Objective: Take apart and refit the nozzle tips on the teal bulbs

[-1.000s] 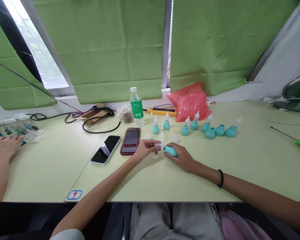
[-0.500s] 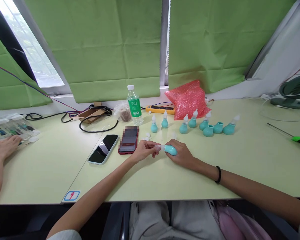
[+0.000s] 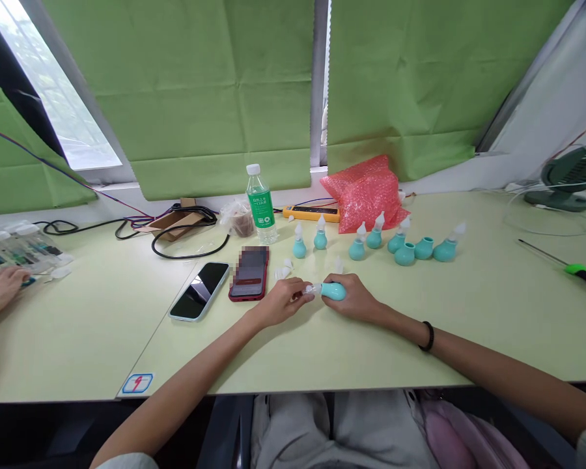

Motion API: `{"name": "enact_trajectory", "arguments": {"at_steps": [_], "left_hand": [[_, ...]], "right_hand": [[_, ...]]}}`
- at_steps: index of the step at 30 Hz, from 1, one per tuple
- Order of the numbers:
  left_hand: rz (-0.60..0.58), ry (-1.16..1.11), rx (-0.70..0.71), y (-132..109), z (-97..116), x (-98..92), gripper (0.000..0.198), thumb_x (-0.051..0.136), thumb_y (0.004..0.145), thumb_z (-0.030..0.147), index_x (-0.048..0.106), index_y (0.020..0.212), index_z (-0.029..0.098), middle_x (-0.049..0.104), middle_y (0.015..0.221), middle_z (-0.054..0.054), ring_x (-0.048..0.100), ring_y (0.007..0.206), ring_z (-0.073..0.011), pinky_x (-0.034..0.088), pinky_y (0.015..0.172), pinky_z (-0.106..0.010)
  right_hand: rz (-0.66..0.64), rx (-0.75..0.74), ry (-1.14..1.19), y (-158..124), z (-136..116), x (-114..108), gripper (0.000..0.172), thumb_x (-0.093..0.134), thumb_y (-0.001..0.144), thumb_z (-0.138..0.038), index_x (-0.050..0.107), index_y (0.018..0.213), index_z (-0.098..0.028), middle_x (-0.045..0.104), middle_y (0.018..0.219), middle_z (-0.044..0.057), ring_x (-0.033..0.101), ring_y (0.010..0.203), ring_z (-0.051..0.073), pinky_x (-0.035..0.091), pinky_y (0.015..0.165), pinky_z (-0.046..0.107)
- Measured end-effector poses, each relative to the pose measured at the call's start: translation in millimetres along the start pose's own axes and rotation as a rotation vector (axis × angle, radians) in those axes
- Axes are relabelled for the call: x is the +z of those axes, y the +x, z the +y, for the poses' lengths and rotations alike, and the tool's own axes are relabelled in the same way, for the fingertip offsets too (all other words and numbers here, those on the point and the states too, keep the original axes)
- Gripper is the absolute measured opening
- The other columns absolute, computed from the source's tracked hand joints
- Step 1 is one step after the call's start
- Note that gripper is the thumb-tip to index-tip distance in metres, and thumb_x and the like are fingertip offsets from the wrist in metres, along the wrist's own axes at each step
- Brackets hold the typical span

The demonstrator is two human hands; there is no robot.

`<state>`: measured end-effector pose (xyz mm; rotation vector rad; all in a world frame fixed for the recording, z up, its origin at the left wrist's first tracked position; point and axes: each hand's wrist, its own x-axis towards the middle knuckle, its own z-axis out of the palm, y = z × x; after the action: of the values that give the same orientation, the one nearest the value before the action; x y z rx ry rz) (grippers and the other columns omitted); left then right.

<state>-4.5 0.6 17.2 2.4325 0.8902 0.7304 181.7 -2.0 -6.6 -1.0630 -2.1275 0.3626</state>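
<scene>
My right hand (image 3: 352,299) is wrapped round a teal rubber bulb (image 3: 333,290) lying on its side on the pale green table (image 3: 469,326). My left hand (image 3: 282,301) pinches the clear nozzle tip (image 3: 312,288) at the bulb's mouth. Both hands rest on the table at its centre. Behind them stands a row of several teal bulbs (image 3: 371,242), most fitted with clear tips, and two loose clear tips (image 3: 286,268) lie near my left hand.
Two phones (image 3: 200,290) (image 3: 249,281) lie left of my hands. A water bottle (image 3: 260,204), a pink bubble-wrap bag (image 3: 368,191), cables (image 3: 185,228) and a yellow power strip (image 3: 311,212) line the back. A green-handled screwdriver (image 3: 573,268) and fan (image 3: 569,177) sit right. Another person's hand (image 3: 0,290) rests far left.
My hands have closed together, so the clear tip now sits against the bulb's mouth. The view has shifted slightly; the other person's hand has slid a little left.
</scene>
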Motion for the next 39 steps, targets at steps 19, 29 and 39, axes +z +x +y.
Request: {"name": "enact_trajectory", "arguments": {"at_steps": [19, 29, 39], "left_hand": [[-0.029, 0.672, 0.305, -2, -1, 9.2, 0.025, 0.024, 0.083, 0.019, 0.043, 0.095, 0.009, 0.048, 0.076, -0.008, 0.041, 0.072, -0.0167, 0.038, 0.061, -0.030], [0.034, 0.842, 0.439, -5, -2, 14.0, 0.024, 0.021, 0.083, 0.012, 0.038, 0.100, 0.006, 0.048, 0.075, -0.009, 0.042, 0.070, -0.0163, 0.038, 0.058, -0.030], [0.016, 0.819, 0.475, -7, 4, 15.0, 0.023, 0.025, 0.082, 0.012, 0.041, 0.098, 0.006, 0.048, 0.073, -0.009, 0.043, 0.070, -0.0164, 0.038, 0.058, -0.030]], "right_hand": [[-0.026, -0.204, -0.352, -1, 7, -2, 0.013, 0.045, 0.063, -0.014, 0.052, 0.074, -0.015, 0.057, 0.067, 0.003, 0.050, 0.057, 0.012, 0.031, 0.050, 0.022], [-0.228, 0.091, 0.153, 4, -7, -10, 0.002, 0.048, 0.057, -0.016, 0.049, 0.059, -0.014, 0.046, 0.054, -0.003, 0.040, 0.052, 0.008, 0.030, 0.047, 0.019], [-0.565, 0.362, 0.383, 9, -2, -19, 0.017, 0.057, 0.054, -0.028, 0.046, 0.057, -0.014, 0.039, 0.045, -0.006, 0.034, 0.041, 0.006, 0.026, 0.039, 0.018]]}}
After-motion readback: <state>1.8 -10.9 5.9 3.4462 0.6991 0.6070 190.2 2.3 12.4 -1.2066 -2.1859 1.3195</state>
